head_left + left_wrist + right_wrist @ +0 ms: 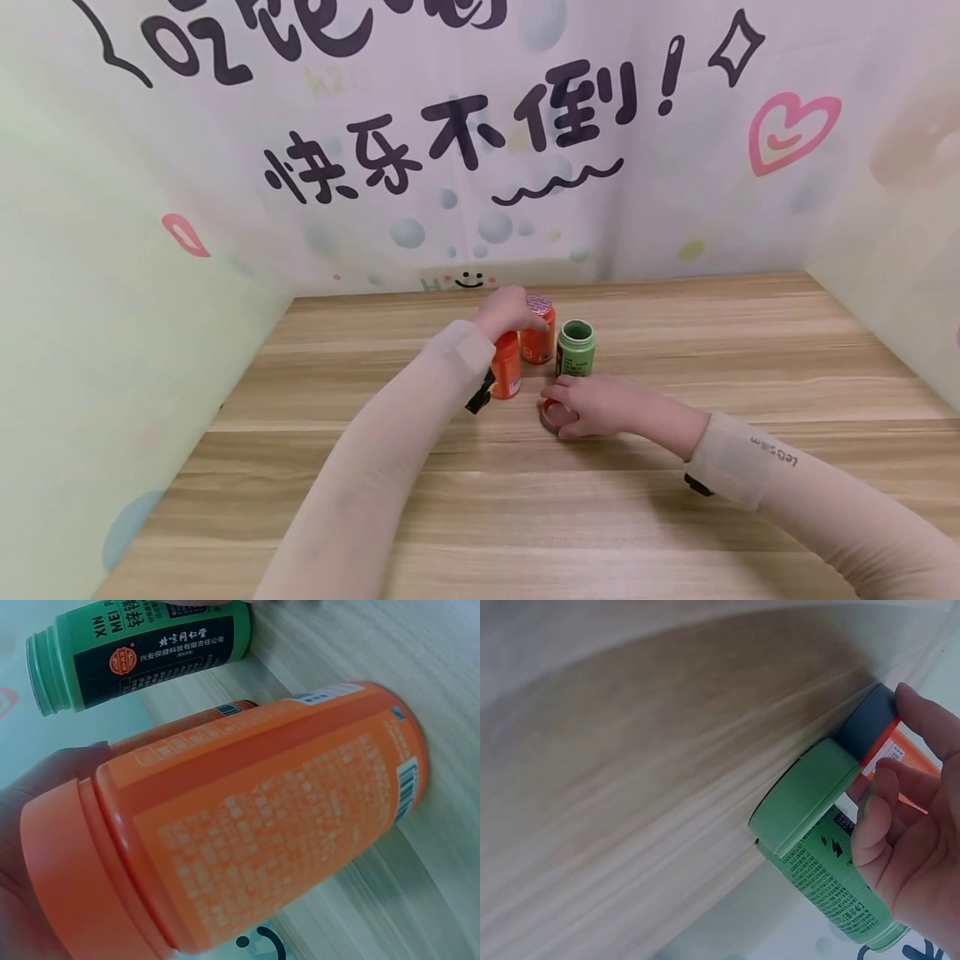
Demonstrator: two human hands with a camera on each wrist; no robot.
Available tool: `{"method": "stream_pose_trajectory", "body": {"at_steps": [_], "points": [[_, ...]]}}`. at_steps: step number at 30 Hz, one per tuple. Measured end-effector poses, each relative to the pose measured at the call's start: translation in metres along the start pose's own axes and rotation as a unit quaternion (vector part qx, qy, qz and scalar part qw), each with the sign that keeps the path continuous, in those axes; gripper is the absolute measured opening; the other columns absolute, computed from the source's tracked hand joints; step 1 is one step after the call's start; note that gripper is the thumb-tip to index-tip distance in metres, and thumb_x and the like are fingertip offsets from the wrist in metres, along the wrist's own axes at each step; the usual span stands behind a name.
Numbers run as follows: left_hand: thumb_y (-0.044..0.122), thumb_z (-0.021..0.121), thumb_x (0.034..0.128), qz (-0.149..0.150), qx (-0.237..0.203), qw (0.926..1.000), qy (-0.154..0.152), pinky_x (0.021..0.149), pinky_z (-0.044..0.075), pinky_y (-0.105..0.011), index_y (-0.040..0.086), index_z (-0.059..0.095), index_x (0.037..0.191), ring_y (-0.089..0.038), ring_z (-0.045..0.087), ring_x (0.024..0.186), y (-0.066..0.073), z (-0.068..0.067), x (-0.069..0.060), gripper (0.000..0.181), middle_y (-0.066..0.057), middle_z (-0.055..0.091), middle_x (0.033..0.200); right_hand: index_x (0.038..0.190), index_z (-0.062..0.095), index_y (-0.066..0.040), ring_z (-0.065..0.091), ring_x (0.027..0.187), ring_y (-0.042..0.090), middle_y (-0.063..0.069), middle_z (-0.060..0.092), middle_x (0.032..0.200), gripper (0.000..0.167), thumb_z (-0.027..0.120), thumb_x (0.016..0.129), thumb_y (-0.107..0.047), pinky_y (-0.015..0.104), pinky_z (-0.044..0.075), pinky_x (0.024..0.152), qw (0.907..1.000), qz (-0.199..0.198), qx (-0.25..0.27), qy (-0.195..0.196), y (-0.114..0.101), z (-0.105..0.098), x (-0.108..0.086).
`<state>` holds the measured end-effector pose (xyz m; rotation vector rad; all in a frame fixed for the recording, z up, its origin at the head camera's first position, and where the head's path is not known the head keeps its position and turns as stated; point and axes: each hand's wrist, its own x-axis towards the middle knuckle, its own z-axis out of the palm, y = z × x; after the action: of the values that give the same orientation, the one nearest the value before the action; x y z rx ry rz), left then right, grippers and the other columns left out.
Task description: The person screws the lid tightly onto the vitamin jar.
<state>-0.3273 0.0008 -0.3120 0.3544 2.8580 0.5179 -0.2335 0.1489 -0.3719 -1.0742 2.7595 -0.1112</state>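
In the head view my left hand (510, 312) grips the upper part of the rear orange bottle (537, 343), whose top shows a patterned silvery seal. The near orange bottle (255, 817), with its orange cap (82, 870) on, stands below that hand and largely blocks it in the left wrist view. My right hand (596, 406) holds a dark lid with a red edge (868, 724) at the tabletop, thumb on its rim. Beside those fingers lies a green lid (806, 795). Behind them stands a green bottle (576, 343), upright with its mouth uncovered.
The wood-grain table (480, 517) meets a printed cloth backdrop (675, 217) just behind the bottles. Pale cloth walls also bound the left and right sides. The bottles stand close together.
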Motion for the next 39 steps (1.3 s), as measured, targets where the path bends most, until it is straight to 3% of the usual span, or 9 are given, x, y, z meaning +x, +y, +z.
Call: {"method": "stream_pose_trajectory", "body": {"at_steps": [14,24,31,39], "points": [[0.038,0.073,0.0752,0.001,0.022,0.9996,-0.018,0.083,0.049,-0.031,0.007,0.053,0.117,-0.020,0.055,0.092,0.003,0.001,0.001,0.056,-0.006,0.058,0.110,0.123,0.053,-0.005,0.060,0.088,0.022,0.011,0.056,0.112,0.054,0.070,0.079,-0.033,0.038,0.051,0.077,1.0000,0.006,0.000,-0.006,0.001,0.003,0.003],[0.034,0.075,0.0736,0.007,-0.040,0.9992,0.001,0.077,0.050,-0.031,0.007,0.057,0.110,-0.019,0.056,0.088,0.002,-0.001,0.003,0.049,-0.005,0.060,0.104,0.123,0.053,-0.004,0.060,0.088,0.023,0.013,0.056,0.114,0.054,0.069,0.080,-0.033,0.039,0.051,0.077,0.9999,0.009,-0.005,-0.005,0.000,0.002,0.002],[0.036,0.073,0.0724,0.026,-0.006,0.9984,0.051,0.068,0.045,-0.029,0.011,0.061,0.095,-0.018,0.054,0.080,0.010,-0.018,-0.004,0.036,0.000,0.062,0.093,0.121,0.054,-0.002,0.060,0.087,0.025,0.013,0.057,0.111,0.053,0.069,0.079,-0.032,0.040,0.051,0.076,1.0000,-0.002,-0.007,0.004,0.000,0.002,0.001],[0.033,0.069,0.0768,0.054,-0.075,0.9932,0.071,0.070,0.046,-0.030,0.011,0.056,0.104,-0.018,0.055,0.083,0.020,-0.049,-0.028,0.038,0.000,0.060,0.097,0.123,0.052,-0.003,0.059,0.093,0.025,0.014,0.056,0.115,0.055,0.069,0.080,-0.032,0.042,0.050,0.080,0.9999,0.008,0.007,-0.005,0.001,0.004,0.003]]}}
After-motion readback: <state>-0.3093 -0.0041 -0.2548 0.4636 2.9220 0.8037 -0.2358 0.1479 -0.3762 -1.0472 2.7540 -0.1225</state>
